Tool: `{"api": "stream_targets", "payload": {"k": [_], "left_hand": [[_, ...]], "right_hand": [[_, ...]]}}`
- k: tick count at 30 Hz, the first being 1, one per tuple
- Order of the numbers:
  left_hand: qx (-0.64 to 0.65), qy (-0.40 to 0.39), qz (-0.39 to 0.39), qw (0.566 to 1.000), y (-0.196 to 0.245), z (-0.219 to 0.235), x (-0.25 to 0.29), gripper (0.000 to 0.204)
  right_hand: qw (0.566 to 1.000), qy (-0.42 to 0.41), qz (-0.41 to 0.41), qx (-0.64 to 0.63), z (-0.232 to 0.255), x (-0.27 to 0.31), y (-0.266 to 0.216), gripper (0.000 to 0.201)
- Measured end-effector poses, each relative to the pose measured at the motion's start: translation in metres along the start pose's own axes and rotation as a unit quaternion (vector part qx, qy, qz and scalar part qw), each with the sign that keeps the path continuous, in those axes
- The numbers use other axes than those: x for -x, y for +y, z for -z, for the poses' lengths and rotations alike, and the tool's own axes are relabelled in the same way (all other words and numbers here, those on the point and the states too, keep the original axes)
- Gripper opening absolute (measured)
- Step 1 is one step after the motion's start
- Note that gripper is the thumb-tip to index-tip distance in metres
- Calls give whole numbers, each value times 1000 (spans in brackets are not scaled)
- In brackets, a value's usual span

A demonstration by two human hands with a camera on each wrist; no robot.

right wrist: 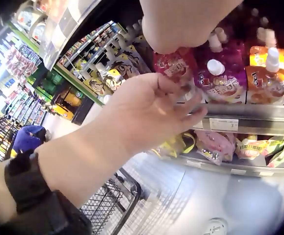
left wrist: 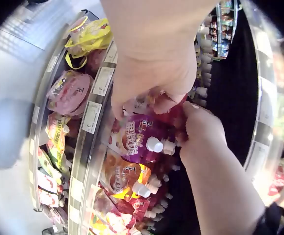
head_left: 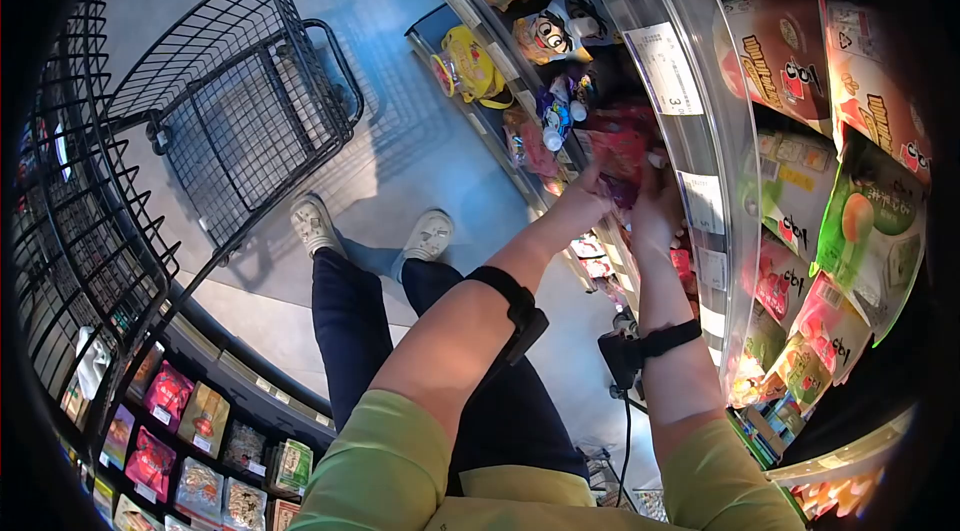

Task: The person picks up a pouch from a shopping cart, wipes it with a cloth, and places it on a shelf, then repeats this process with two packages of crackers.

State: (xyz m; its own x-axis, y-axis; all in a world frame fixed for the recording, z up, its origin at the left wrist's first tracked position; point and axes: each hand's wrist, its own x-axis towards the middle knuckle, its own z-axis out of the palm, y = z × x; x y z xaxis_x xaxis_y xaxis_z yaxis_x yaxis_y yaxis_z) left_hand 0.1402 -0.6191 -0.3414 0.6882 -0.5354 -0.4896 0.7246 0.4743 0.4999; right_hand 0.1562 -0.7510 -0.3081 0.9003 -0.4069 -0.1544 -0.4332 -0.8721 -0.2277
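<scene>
Both hands meet at a red spouted pouch (head_left: 622, 153) at the shelf front. My left hand (head_left: 588, 203) curls its fingers at the pouch's lower edge, as the right wrist view shows of the left hand (right wrist: 147, 112) and red pouch (right wrist: 176, 66). From the other side, my right hand (head_left: 655, 216) grips its upper part; in the left wrist view the right hand's (left wrist: 203, 127) fingertips are partly hidden behind the pouch. Beside it stand a purple pouch (left wrist: 137, 134) with a white cap and an orange pouch (left wrist: 118, 174).
A clear shelf edge with price labels (head_left: 665, 71) runs along the right of the hands. Bagged snacks (head_left: 785, 191) lie beyond it. A lower ledge holds a yellow bag (head_left: 475, 66). A black wire cart (head_left: 240, 96) stands on the floor at the left.
</scene>
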Motion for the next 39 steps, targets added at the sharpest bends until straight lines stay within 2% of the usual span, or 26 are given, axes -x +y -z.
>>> {"api": "stream_targets", "payload": {"k": [1,2,3,4,5,7,8,9,10,12,14,17,19,20,22,26,28,30,32,35,37,38,39], "left_hand": [[14,16,-35,999,-11,2,-3,84],[14,15,-35,999,-23,6,-5,84],[-90,45,-118,988,-34,10,-5,84],[-193,75,-200,958,-40,12,-3,84],[-193,75,-199,958,-45,11,0,84],[-232,175,-280,915,-49,6,7,82],[-232,173,-280,915,-51,2,10,82],[-164,219,-265,924,-52,-1,12,81],[-95,263,-248,927,-53,-4,13,80],[-113,283,-223,926,-58,-6,12,86],[-131,304,-197,923,-67,-4,8,93],[-96,292,-228,924,-67,-2,3,90],[-38,213,-202,955,-62,-5,2,87],[-37,214,-202,955,-60,-6,1,87],[-79,128,-183,972,-54,-10,-3,87],[-101,113,-225,963,-39,-12,-13,91],[-82,92,-95,988,-37,-6,-21,94],[-108,92,-90,986,-38,0,-27,94],[-134,90,-83,983,-40,4,-31,94],[-120,90,-115,982,-35,9,-29,93],[-42,72,-75,994,-21,11,-22,87],[-43,72,-77,993,-15,13,-16,87],[-1,99,-46,994,-4,13,-5,82]], "right_hand": [[1000,1,0,1,0,1,1,37],[999,20,34,-16,0,3,1,34],[996,39,69,-33,0,6,1,31],[996,38,68,-34,5,12,-8,31],[994,35,87,-46,13,20,-17,28],[992,33,107,-59,26,27,-27,26],[995,-20,80,-58,31,28,-28,37],[994,-71,54,-57,34,28,-29,49],[995,-69,54,-57,32,26,-24,49],[983,47,171,46,24,22,-16,41],[985,52,148,69,24,18,-19,46],[987,56,114,97,18,9,-15,52],[988,55,103,104,14,3,-10,53],[990,74,94,78,12,1,-8,54],[990,93,88,52,7,-6,-3,54],[982,109,98,115,-5,-16,5,56],[979,110,98,141,-5,-17,-2,56],[987,40,52,149,-4,-16,-10,55],[986,48,70,142,-6,-17,-10,54],[983,49,103,145,-7,-19,-7,54],[979,43,120,157,-5,-18,-8,55],[979,70,121,146,-5,-16,-9,52],[978,96,123,135,-4,-11,-11,49]]}}
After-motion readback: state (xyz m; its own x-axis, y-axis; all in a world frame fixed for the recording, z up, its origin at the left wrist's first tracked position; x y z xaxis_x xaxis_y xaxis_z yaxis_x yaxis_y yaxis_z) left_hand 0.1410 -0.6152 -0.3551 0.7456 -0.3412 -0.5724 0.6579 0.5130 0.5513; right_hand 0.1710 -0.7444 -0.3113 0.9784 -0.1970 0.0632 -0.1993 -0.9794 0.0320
